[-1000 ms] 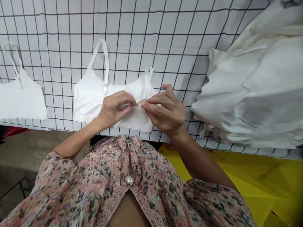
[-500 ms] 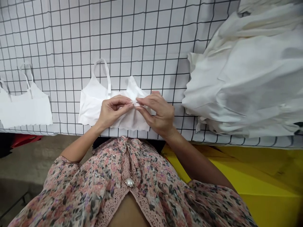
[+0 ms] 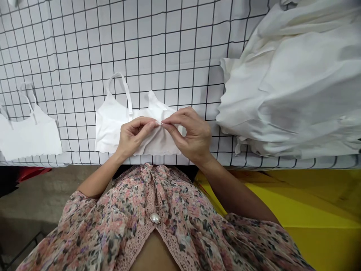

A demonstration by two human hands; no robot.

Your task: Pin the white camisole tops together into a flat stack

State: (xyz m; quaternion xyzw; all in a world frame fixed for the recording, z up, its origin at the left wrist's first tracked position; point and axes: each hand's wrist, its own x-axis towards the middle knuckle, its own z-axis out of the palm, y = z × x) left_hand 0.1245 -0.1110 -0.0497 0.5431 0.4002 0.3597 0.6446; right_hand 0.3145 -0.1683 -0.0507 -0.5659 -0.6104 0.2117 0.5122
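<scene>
A white bra (image 3: 109, 128) lies on the checked tablecloth, its left-side strap (image 3: 128, 92) looped upward. On its right side a pointed cup tip (image 3: 153, 99) stands up, with no looped strap showing there. In front of that cup, my left hand (image 3: 138, 131) pinches a small white strap end between thumb and forefinger. My right hand (image 3: 188, 131) meets it fingertip to fingertip, also closed in a pinch on the strap end. Fingers mostly hide the strap end, and a tiny fastener at it is too small to make out.
A large heap of white garments (image 3: 282, 98) covers the table's right side. Another white bra (image 3: 31, 135) lies flat at the far left. Below the table edge, a yellow surface (image 3: 316, 214) is on the right and something red (image 3: 32, 173) on the left.
Both hands keep pinching at the same spot, with the fingertips drawn slightly closer and the right hand turned a little. The view has shifted slightly.
</scene>
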